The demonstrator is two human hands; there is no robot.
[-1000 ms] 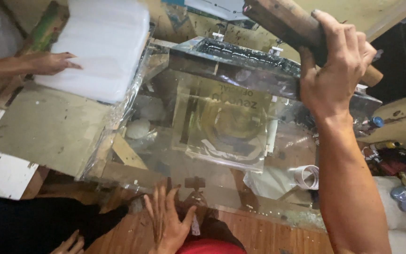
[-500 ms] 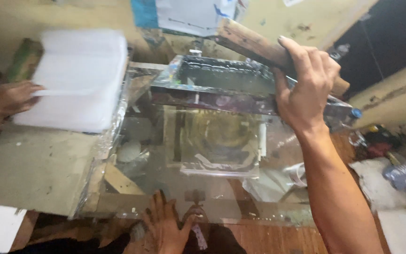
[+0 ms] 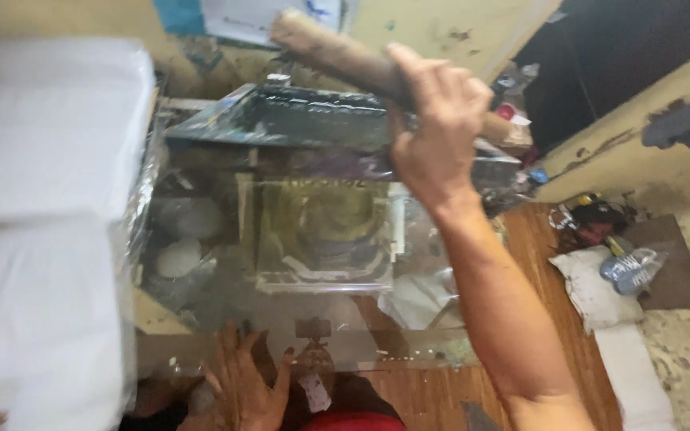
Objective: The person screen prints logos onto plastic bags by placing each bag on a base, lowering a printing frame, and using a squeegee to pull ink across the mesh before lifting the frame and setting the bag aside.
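The right hand (image 3: 433, 140) was clamped on the wooden squeegee handle (image 3: 337, 56); the left hand (image 3: 245, 383) lay open on the glass table (image 3: 225, 319). A slipping grip could have dropped the handle onto the glass.

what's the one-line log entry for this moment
right hand: grips wooden squeegee handle, raised over screen frame | left hand: flat on glass table edge
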